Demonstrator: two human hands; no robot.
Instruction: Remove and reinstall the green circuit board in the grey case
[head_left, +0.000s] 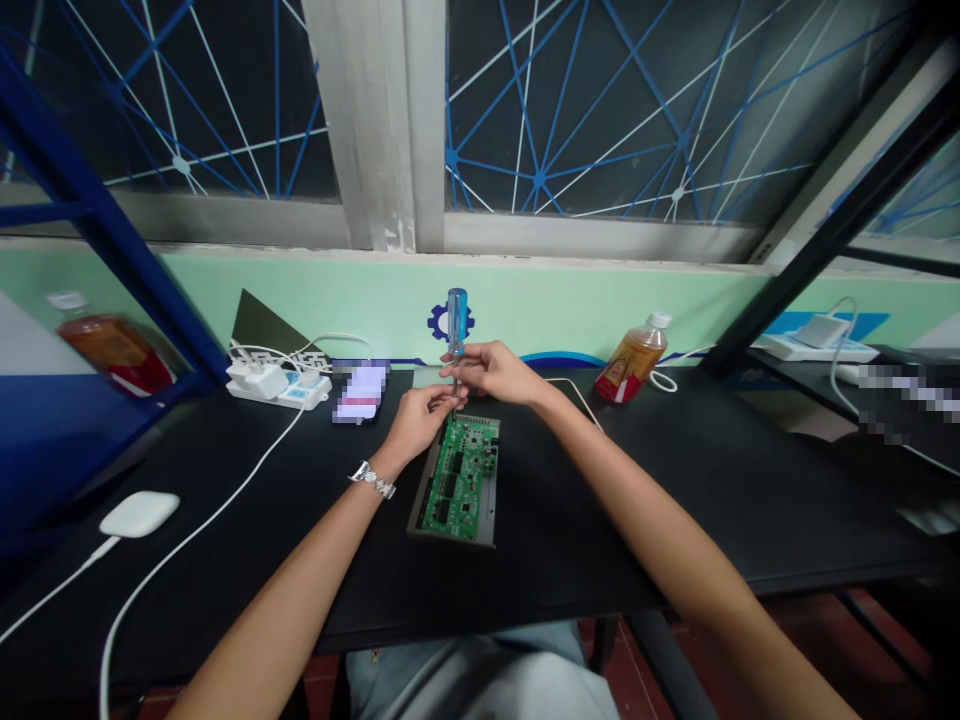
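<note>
At the far end of the board [471,483], your right hand [491,370] pinches the screwdriver [457,315] — tilting risks slipping; left hand [417,421] — grip unclear.

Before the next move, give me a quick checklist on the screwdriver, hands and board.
1. Screwdriver handle up, over the board's far end: ok.
2. Right hand grip on the screwdriver, just below the handle: ok.
3. Left hand fingers by the shaft's lower end: ok.
4. Screwdriver tip seated: cannot tell, too small and partly covered by fingers.
5. Green circuit board on its metal plate: ok; whether fixed, cannot tell.
6. Drink bottle capped and apart from the board: ok.
</note>
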